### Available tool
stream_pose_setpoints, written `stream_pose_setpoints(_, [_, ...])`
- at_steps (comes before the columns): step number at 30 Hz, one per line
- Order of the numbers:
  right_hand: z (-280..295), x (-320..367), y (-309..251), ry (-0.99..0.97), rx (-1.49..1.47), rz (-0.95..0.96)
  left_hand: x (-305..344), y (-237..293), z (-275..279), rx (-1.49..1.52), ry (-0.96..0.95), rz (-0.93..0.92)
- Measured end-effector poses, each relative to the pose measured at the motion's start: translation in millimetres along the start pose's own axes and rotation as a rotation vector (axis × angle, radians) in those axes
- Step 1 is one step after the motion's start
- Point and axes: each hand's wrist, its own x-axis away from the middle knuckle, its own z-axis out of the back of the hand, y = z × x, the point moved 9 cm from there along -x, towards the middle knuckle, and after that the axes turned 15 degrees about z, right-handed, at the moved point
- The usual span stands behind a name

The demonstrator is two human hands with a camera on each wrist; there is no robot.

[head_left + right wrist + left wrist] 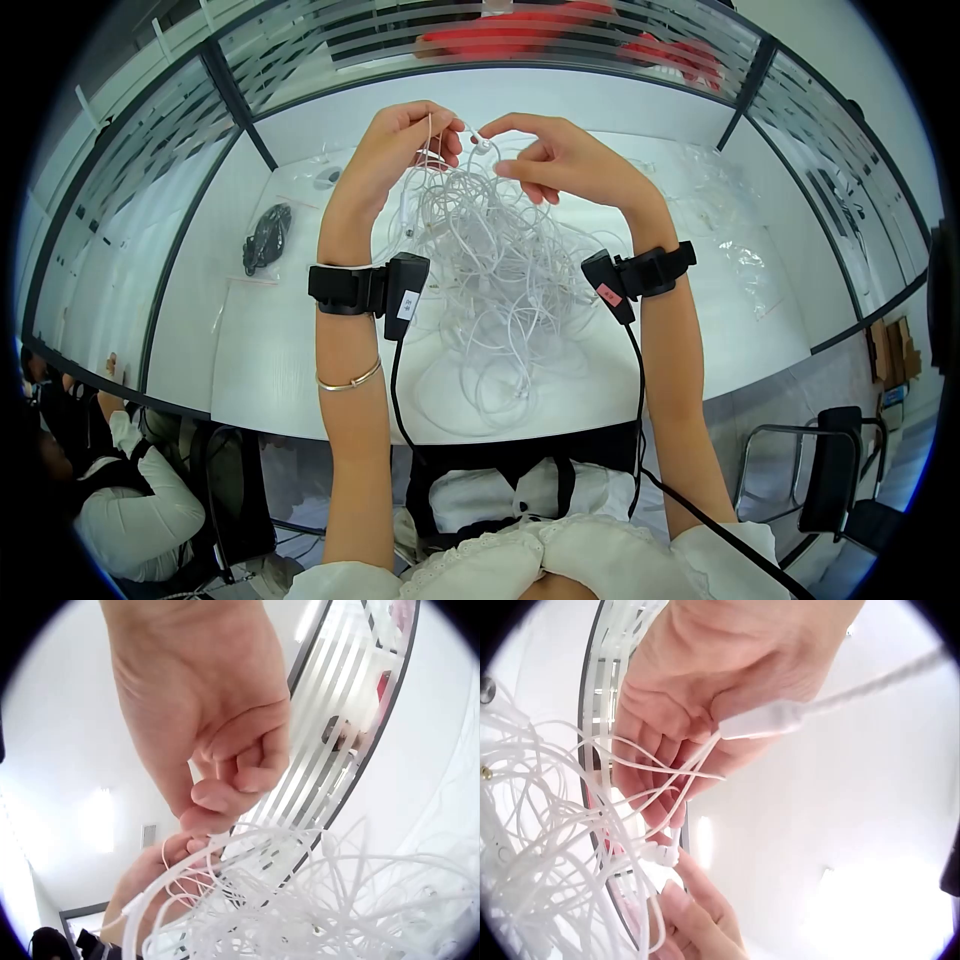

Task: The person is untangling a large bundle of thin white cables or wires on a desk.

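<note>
A big tangle of white earphone cables is heaped on the white table, its top strands rising to both hands. My left hand pinches thin strands of an earphone cable above the heap. In the left wrist view, its white splitter lies across the palm, with thin wires crossing the curled fingers. Facing it, my right hand has its index finger at a white earbud, with thumb and index apart. In the right wrist view, its fingertips are right above a loop of cable.
A black bundle in a clear bag lies at the table's left. Clear plastic bags lie on the right. A low partition with striped glass encloses the far side. Someone sits at the lower left; a black chair stands right.
</note>
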Motion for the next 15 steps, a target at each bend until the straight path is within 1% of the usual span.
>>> stream_pose_setpoints(3, [9,-8,1,0.061,0.206,0.072,9,13,-11,-0.095,-0.026,-0.026])
stream_pose_setpoints(6, [25,-9,-14,0.209,0.283,0.25,10,19,-13,-0.052,-0.006,-0.069])
stream_pose_setpoints(9, [42,-4,-22,0.369,0.215,0.388,14,23,-20,-0.104,-0.053,-0.072])
stream_pose_setpoints(13, [38,-4,-18,0.256,-0.063,0.23,15,21,-34,-0.147,-0.163,-0.072])
stream_pose_setpoints(15, [38,-5,-23,0.3,-0.161,0.291,15,26,-29,-0.11,-0.13,-0.132])
